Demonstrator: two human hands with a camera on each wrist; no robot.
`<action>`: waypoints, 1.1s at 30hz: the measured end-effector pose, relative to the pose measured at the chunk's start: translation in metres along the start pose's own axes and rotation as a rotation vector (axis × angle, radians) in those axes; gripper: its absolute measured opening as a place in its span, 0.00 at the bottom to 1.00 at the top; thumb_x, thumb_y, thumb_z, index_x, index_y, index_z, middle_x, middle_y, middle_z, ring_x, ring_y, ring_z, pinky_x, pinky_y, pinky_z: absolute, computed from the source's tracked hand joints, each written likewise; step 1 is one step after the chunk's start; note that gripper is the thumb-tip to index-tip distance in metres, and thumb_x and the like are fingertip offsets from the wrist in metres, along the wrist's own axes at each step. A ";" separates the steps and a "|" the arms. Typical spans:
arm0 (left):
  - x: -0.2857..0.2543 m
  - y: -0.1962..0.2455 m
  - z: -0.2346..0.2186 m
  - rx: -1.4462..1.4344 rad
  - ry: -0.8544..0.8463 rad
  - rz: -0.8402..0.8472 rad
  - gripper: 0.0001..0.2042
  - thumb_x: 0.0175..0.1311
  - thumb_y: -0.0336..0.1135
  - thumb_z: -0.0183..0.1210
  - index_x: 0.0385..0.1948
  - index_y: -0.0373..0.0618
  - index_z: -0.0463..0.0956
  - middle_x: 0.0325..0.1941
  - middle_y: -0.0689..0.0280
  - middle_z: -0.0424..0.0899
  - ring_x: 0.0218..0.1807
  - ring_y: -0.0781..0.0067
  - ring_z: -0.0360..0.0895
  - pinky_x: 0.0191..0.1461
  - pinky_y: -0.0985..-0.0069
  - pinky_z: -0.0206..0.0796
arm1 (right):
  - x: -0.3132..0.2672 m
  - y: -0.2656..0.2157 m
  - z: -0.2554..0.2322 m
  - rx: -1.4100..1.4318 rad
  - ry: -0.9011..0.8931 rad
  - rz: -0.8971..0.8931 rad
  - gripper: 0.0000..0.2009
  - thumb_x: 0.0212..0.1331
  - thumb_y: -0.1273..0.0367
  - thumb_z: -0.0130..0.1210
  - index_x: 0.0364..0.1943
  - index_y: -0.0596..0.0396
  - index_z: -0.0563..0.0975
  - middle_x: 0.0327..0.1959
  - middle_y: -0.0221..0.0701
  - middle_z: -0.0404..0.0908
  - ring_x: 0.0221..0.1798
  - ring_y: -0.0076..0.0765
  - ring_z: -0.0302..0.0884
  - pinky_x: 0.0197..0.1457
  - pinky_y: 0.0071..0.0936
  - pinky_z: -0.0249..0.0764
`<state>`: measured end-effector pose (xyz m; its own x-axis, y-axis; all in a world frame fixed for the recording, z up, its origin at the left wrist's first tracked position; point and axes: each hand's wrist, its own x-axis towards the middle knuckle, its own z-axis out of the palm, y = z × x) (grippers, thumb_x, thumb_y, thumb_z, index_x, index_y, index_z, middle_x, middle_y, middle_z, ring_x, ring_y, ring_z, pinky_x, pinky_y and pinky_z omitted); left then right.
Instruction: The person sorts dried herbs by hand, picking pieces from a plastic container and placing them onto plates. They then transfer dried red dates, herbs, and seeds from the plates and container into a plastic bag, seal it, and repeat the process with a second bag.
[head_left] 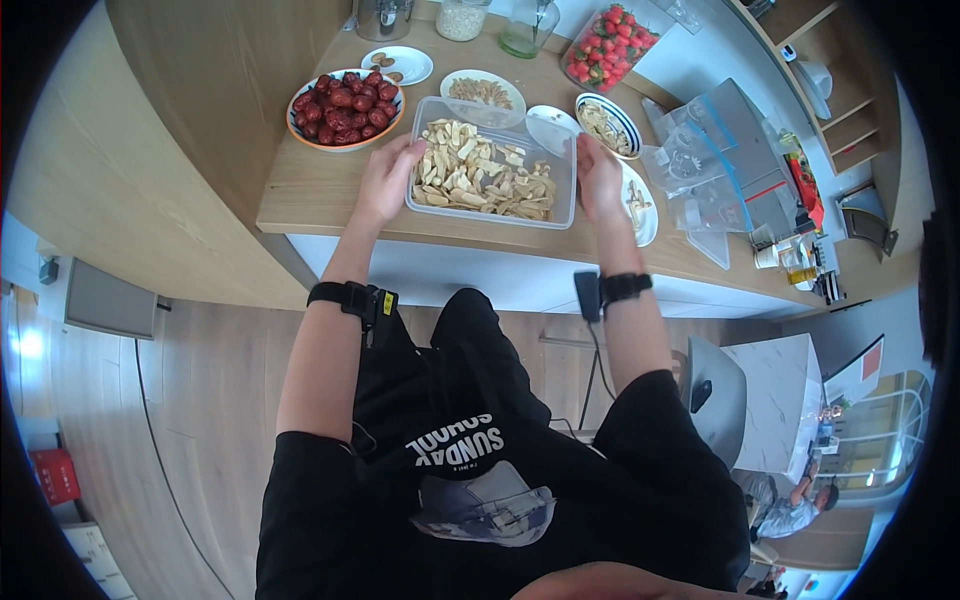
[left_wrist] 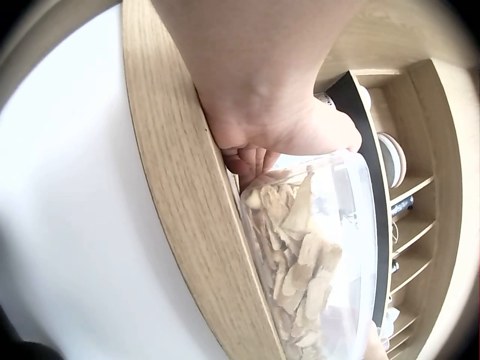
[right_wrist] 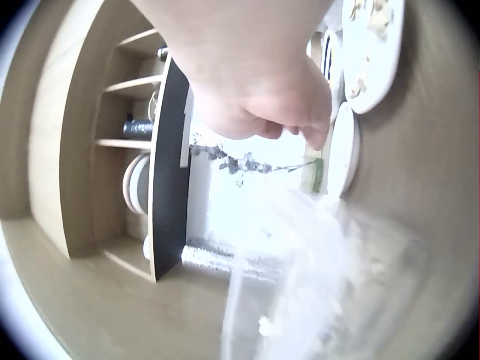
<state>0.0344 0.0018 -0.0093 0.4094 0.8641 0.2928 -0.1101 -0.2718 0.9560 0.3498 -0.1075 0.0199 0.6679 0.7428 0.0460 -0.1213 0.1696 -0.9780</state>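
Observation:
A clear plastic box (head_left: 492,216) of pale dried root-like slices (head_left: 480,180) is at the counter's front edge. My left hand (head_left: 388,180) grips its left side, thumb at the rim; in the left wrist view, the left hand's (left_wrist: 259,112) fingers are curled low behind the box corner. The right hand (head_left: 600,182) is close beside the box's right rim, over the plates. In the right wrist view, a gap shows between the right hand's (right_wrist: 262,97) loosely bent fingers and the blurred box (right_wrist: 300,277).
A bowl of red dates (head_left: 345,108) stands left of the box. Behind are small plates (head_left: 410,62), glass jars (head_left: 462,18) and a tub of strawberries (head_left: 612,45). A striped bowl (head_left: 608,122), an oval plate (head_left: 648,222) and clear bags (head_left: 700,165) lie to the right.

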 end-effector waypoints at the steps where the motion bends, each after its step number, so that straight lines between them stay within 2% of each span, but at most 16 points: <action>1: 0.000 0.000 0.001 0.000 -0.003 -0.001 0.22 0.68 0.45 0.53 0.50 0.32 0.78 0.39 0.58 0.86 0.44 0.72 0.79 0.52 0.74 0.67 | -0.019 0.009 0.002 -0.013 -0.060 -0.020 0.26 0.75 0.56 0.42 0.61 0.68 0.69 0.59 0.43 0.75 0.63 0.39 0.72 0.68 0.36 0.67; 2: 0.000 0.001 0.001 -0.018 0.006 0.008 0.23 0.68 0.46 0.53 0.51 0.32 0.78 0.41 0.57 0.86 0.45 0.71 0.79 0.53 0.74 0.67 | -0.030 0.018 0.001 -0.025 -0.120 -0.038 0.30 0.76 0.50 0.38 0.63 0.66 0.68 0.63 0.42 0.74 0.67 0.37 0.69 0.70 0.35 0.64; 3: -0.001 0.000 0.001 -0.034 0.012 0.014 0.23 0.68 0.46 0.53 0.53 0.32 0.77 0.42 0.56 0.86 0.45 0.71 0.79 0.54 0.73 0.67 | -0.037 0.029 -0.004 -0.021 -0.116 -0.032 0.30 0.76 0.50 0.38 0.63 0.66 0.68 0.63 0.42 0.74 0.67 0.37 0.69 0.70 0.35 0.64; 5: -0.001 -0.001 0.002 -0.038 0.024 0.035 0.24 0.69 0.46 0.52 0.54 0.32 0.76 0.42 0.55 0.85 0.46 0.70 0.79 0.54 0.73 0.67 | -0.052 0.045 -0.006 0.028 -0.252 -0.136 0.38 0.75 0.42 0.28 0.65 0.66 0.66 0.65 0.41 0.72 0.69 0.38 0.67 0.73 0.35 0.60; 8: -0.005 -0.001 0.002 -0.018 -0.005 0.025 0.26 0.69 0.46 0.51 0.59 0.32 0.73 0.49 0.54 0.84 0.51 0.68 0.78 0.59 0.72 0.65 | -0.060 0.043 -0.005 -0.014 -0.278 -0.149 0.40 0.74 0.41 0.24 0.67 0.66 0.65 0.67 0.41 0.71 0.70 0.40 0.66 0.75 0.36 0.57; 10: -0.004 0.000 0.007 -0.120 0.031 0.075 0.26 0.69 0.44 0.50 0.61 0.31 0.70 0.56 0.53 0.81 0.58 0.67 0.75 0.64 0.73 0.61 | -0.056 0.047 -0.007 -0.014 -0.260 -0.176 0.38 0.75 0.42 0.25 0.68 0.65 0.64 0.68 0.42 0.70 0.71 0.41 0.65 0.76 0.36 0.56; 11: -0.006 0.003 0.007 -0.141 0.015 0.050 0.26 0.70 0.42 0.49 0.63 0.30 0.68 0.61 0.54 0.77 0.62 0.67 0.71 0.68 0.73 0.58 | -0.055 0.045 -0.006 -0.108 -0.297 -0.254 0.38 0.75 0.43 0.26 0.69 0.65 0.64 0.68 0.42 0.69 0.71 0.40 0.64 0.76 0.36 0.56; 12: -0.006 0.002 0.008 -0.136 0.001 0.041 0.26 0.70 0.42 0.49 0.63 0.30 0.68 0.61 0.54 0.77 0.62 0.67 0.71 0.68 0.73 0.58 | -0.059 0.045 -0.007 -0.204 -0.334 -0.329 0.37 0.76 0.44 0.27 0.69 0.65 0.63 0.69 0.42 0.69 0.72 0.40 0.64 0.76 0.36 0.55; 13: -0.006 0.001 0.007 -0.127 0.003 0.054 0.26 0.71 0.42 0.48 0.64 0.30 0.67 0.62 0.54 0.77 0.63 0.67 0.71 0.68 0.73 0.58 | -0.061 0.044 -0.007 -0.218 -0.333 -0.303 0.33 0.76 0.48 0.34 0.71 0.63 0.62 0.70 0.42 0.68 0.74 0.39 0.61 0.77 0.35 0.52; 14: -0.006 0.001 0.007 -0.117 0.004 0.069 0.26 0.71 0.41 0.48 0.64 0.30 0.67 0.62 0.54 0.76 0.63 0.68 0.71 0.69 0.73 0.57 | -0.067 0.036 -0.003 -0.210 -0.318 -0.295 0.33 0.76 0.48 0.34 0.71 0.63 0.62 0.70 0.42 0.68 0.74 0.39 0.61 0.77 0.35 0.52; 16: -0.006 0.000 0.005 -0.102 -0.004 0.026 0.26 0.71 0.41 0.47 0.65 0.30 0.66 0.63 0.54 0.76 0.64 0.67 0.70 0.70 0.72 0.56 | -0.074 0.027 0.003 -0.372 -0.309 -0.252 0.30 0.75 0.53 0.40 0.71 0.61 0.63 0.71 0.42 0.67 0.75 0.38 0.59 0.78 0.34 0.49; 17: -0.005 -0.002 0.005 -0.141 -0.016 0.030 0.27 0.72 0.42 0.47 0.65 0.30 0.66 0.63 0.54 0.75 0.64 0.67 0.69 0.70 0.72 0.55 | -0.074 0.027 0.004 -0.342 -0.293 -0.207 0.28 0.74 0.56 0.43 0.71 0.59 0.64 0.72 0.41 0.66 0.75 0.38 0.58 0.78 0.32 0.48; 22: -0.008 0.000 0.009 -0.104 -0.044 0.005 0.29 0.74 0.47 0.46 0.66 0.31 0.64 0.67 0.54 0.72 0.68 0.65 0.67 0.72 0.71 0.53 | -0.074 0.028 0.003 -0.285 -0.252 -0.205 0.27 0.74 0.58 0.42 0.71 0.59 0.64 0.71 0.41 0.67 0.75 0.37 0.59 0.78 0.32 0.49; 24: -0.008 -0.004 0.010 0.034 -0.029 0.073 0.31 0.75 0.51 0.45 0.67 0.32 0.63 0.68 0.52 0.71 0.70 0.62 0.66 0.73 0.69 0.52 | -0.073 0.030 0.004 -0.283 -0.243 -0.209 0.27 0.74 0.58 0.41 0.71 0.59 0.64 0.71 0.40 0.67 0.75 0.37 0.60 0.77 0.32 0.50; 31: -0.009 0.005 0.010 0.108 -0.041 0.029 0.30 0.75 0.54 0.42 0.68 0.38 0.64 0.66 0.52 0.73 0.68 0.60 0.68 0.72 0.68 0.54 | -0.071 0.034 0.003 -0.295 -0.233 -0.198 0.28 0.74 0.56 0.41 0.71 0.59 0.64 0.71 0.40 0.67 0.74 0.37 0.61 0.76 0.32 0.54; 33: -0.009 0.005 0.011 0.116 -0.007 -0.001 0.30 0.74 0.54 0.43 0.66 0.38 0.66 0.62 0.51 0.77 0.65 0.59 0.72 0.69 0.67 0.57 | -0.072 0.032 0.006 -0.253 -0.125 -0.231 0.23 0.72 0.59 0.48 0.61 0.63 0.73 0.55 0.38 0.79 0.54 0.29 0.74 0.60 0.27 0.68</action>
<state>0.0405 -0.0116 -0.0075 0.4160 0.8616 0.2909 -0.0038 -0.3183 0.9480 0.2938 -0.1515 -0.0138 0.5592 0.7799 0.2811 0.2188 0.1882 -0.9574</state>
